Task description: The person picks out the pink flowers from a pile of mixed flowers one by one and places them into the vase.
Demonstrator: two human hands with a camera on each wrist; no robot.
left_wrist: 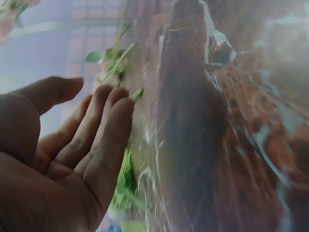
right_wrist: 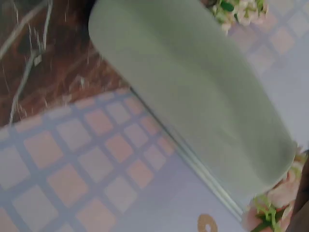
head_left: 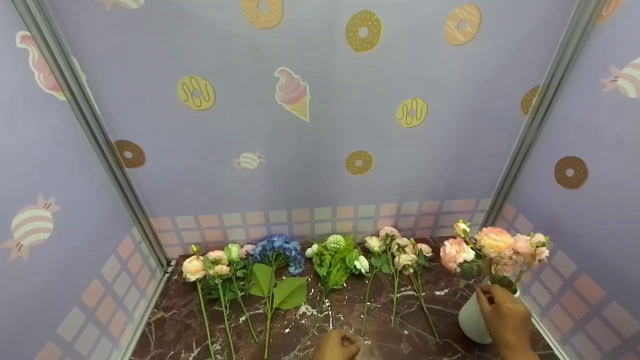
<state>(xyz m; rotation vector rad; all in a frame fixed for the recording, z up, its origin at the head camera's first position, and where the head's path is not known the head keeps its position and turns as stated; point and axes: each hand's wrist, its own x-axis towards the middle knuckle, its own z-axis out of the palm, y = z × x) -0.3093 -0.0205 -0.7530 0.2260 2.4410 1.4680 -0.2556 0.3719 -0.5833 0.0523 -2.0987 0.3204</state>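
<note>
A white vase (head_left: 474,320), also large in the right wrist view, holds a bunch of peach and pink artificial flowers (head_left: 495,245) at the table's right side. My right hand (head_left: 507,317) is at the vase's near right side, with curled thumb and fingertips right by the rim. I cannot tell whether it grips a stem. In the right wrist view only a dark sliver of this hand shows, beside the blossoms. My left hand (head_left: 337,345) hovers at the front middle, its fingers (left_wrist: 94,125) loosely bent with nothing between them, near the ends of the loose stems.
Loose flowers lie on the dark marbled table (head_left: 295,330): peach roses (head_left: 194,268) at left, a blue hydrangea (head_left: 277,254), a green and white spray (head_left: 336,260), and pale pink roses (head_left: 404,261) beside the vase. Patterned walls (head_left: 325,135) enclose three sides.
</note>
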